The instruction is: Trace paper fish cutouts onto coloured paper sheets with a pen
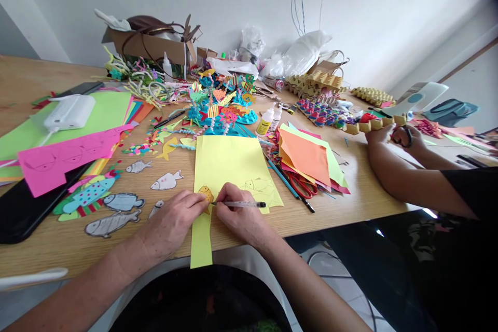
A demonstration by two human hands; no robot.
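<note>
In the head view, a yellow sheet (229, 161) is lying across the near edge of the wooden tabletop (361, 187), a narrow strip of it hanging over. On the sheet, an orange fish cutout (206, 193) is being steadied by the left hand (173, 223) — its fingers are resting flat and close together. A pen (249, 204) is being gripped by the right hand (243, 220), its tip pointing at the cutout. Grey paper fish (111, 224) are lying leftward along the near edge. Toward the right edge, an egg-carton strip (375, 125) is being handled by a co-worker's hands (379, 136).
</note>
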